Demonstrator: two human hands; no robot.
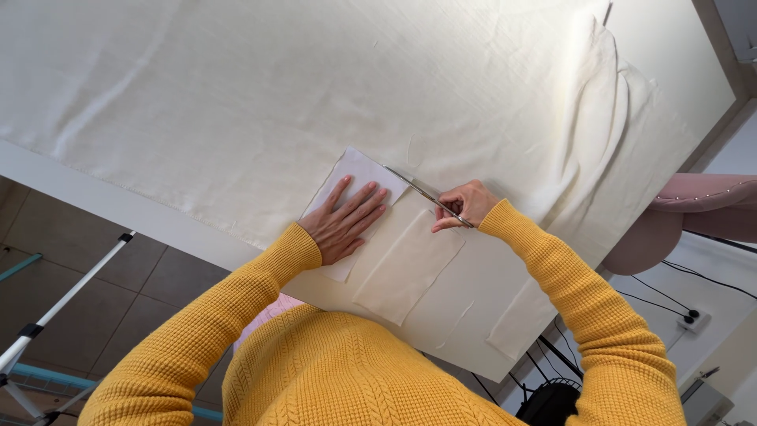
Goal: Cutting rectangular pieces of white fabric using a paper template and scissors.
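The left hand (341, 223) lies flat, fingers spread, on a white paper piece (359, 177) over the cream fabric (331, 87) on the counter (102, 197). The right hand (465, 205) is closed around scissors (422, 193), whose blades touch the paper's edge.

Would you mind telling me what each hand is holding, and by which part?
The right hand holds scissors by the handle end. The left hand holds nothing; it lies flat on a white paper pattern.
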